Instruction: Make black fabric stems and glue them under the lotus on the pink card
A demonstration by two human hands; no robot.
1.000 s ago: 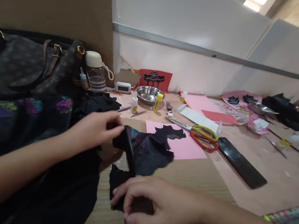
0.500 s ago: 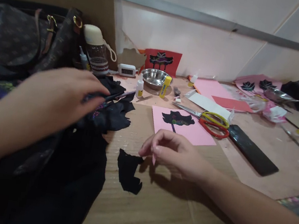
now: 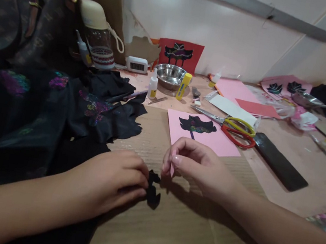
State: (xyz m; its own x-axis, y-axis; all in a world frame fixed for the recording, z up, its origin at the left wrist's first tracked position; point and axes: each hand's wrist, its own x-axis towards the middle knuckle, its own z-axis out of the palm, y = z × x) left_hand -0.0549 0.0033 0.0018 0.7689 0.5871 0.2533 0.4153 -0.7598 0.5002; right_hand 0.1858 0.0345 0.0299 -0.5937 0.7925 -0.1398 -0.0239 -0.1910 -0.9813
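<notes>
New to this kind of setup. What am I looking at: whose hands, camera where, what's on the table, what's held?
There is no machine: these are one person's bare hands. A single camera worn on the head looks forward and down at them. The right hand has a small pink slip in its grip. The left hand is at a small black scrap; whether it is pinching it is hidden. Both hands are over a sheet of cardboard. Beyond lie a pink card bearing a black cutout, scissors, a glue stick and a metal bowl. Dark fabric is heaped on the left.
</notes>
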